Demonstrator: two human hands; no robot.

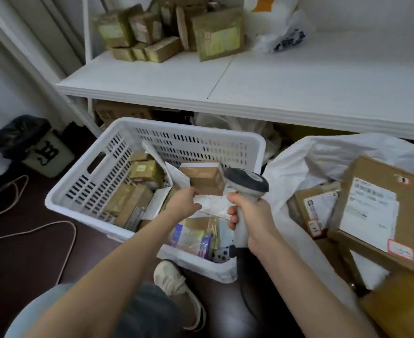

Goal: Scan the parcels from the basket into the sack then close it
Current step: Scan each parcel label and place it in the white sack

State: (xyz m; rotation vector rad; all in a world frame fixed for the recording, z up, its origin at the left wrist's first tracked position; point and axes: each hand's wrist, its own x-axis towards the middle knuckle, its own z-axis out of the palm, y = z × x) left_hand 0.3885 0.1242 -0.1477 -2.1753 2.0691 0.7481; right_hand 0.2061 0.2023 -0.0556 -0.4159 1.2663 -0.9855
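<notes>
A white slotted basket (84,191) stands on the dark floor with several brown cardboard parcels and a white mailer in it. My left hand (182,202) holds a small brown box parcel (204,178) above the basket. My right hand (247,213) grips the handle of a grey and white barcode scanner (247,184), whose head sits just right of that box. On the right, an open white sack (298,162) holds several labelled cardboard parcels, the largest (376,213) lying on top.
A white table (201,76) spans the back, with a stack of brown parcels (171,32) and a white plastic bag (284,28) on it. A black-lined bin (32,147) and a loose cord (18,215) are at left. My shoe (174,284) is below the basket.
</notes>
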